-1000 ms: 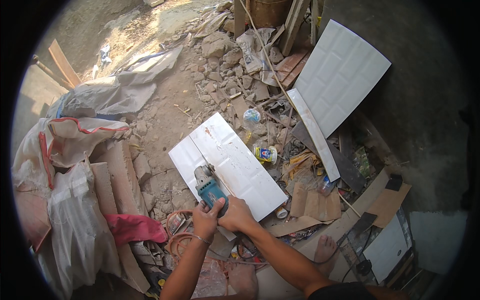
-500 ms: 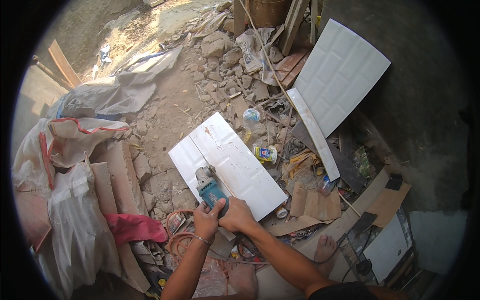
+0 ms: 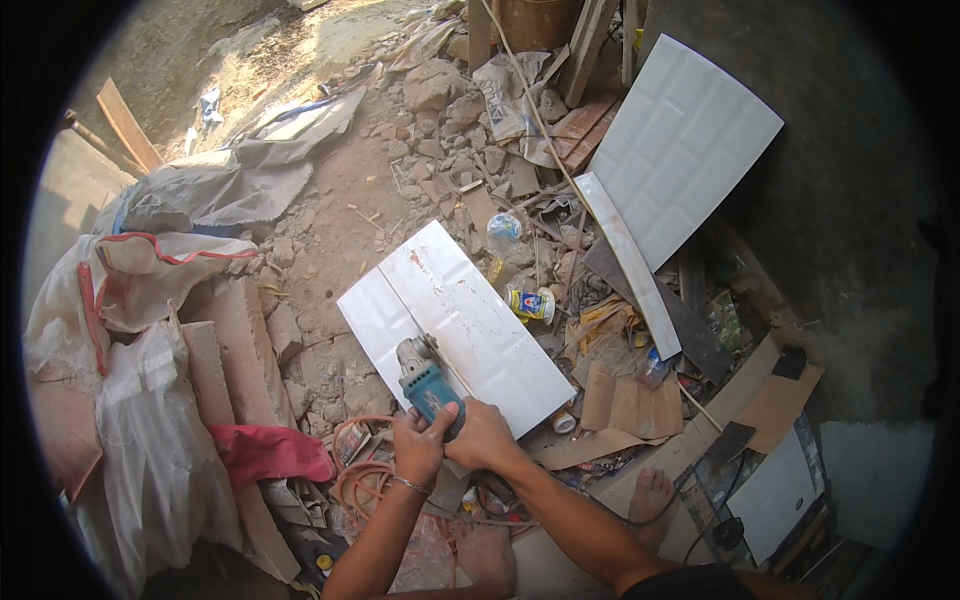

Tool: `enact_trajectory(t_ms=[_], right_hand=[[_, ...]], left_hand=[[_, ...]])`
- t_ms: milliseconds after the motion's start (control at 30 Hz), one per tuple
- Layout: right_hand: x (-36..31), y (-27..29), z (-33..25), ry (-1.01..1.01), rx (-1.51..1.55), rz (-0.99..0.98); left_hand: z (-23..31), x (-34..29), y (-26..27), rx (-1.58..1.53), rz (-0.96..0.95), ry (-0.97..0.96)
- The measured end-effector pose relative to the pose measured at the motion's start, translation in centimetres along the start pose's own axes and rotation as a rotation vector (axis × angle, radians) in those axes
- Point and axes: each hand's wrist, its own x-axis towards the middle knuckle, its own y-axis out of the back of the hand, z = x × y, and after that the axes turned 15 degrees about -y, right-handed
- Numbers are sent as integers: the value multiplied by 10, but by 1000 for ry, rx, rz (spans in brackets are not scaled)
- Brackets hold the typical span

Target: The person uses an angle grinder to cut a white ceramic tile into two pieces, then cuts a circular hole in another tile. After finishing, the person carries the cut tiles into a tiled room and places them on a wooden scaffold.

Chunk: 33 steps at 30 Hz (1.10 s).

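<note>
A teal angle grinder (image 3: 427, 388) is gripped by both my hands at its rear body. My left hand (image 3: 417, 444) wraps round its left side, thumb on top. My right hand (image 3: 483, 434) closes on the right side and rear; some fingers are hidden beneath. The grinder's metal head and disc sit on a white tile (image 3: 490, 340) with a raised brick pattern. A straight cut line runs from the tile's far left edge down to the disc. Brown dust marks lie on the tile, right of the line.
Another white tile (image 3: 685, 150) leans at the right, beside a narrow tile strip (image 3: 630, 265). Rubble (image 3: 440, 130) lies beyond, with plastic cups (image 3: 530, 305) and cardboard (image 3: 630, 400) nearer. Sacks (image 3: 150, 430) cover the left. An orange cord (image 3: 365, 480) coils near my bare feet (image 3: 652, 505).
The grinder and both my hands have shifted slightly toward me and to the right along the cut line. The tile stays in place.
</note>
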Motion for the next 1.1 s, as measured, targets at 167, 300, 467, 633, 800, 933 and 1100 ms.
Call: enact_trajectory(t_ms=[167, 300, 467, 633, 800, 933, 1100], right_hand=[[-2, 0, 6, 1, 5, -21], [-8, 0, 8, -6, 16, 2], [-12, 1, 10, -18, 3, 4], [-16, 5, 13, -16, -13, -24], [-19, 5, 15, -23, -44, 11], [-21, 5, 16, -32, -54, -4], [-25, 6, 20, -15, -60, 11]], left_hand=[[-4, -5, -1, -19, -2, -5], [-4, -9, -1, -14, -5, 5], [-7, -13, -3, -7, 1, 6], [-17, -14, 11, 8, -55, -46], [-31, 9, 53, -69, 129, -65], [-35, 67, 80, 82, 289, -173], [-31, 121, 81, 113, 270, -192]])
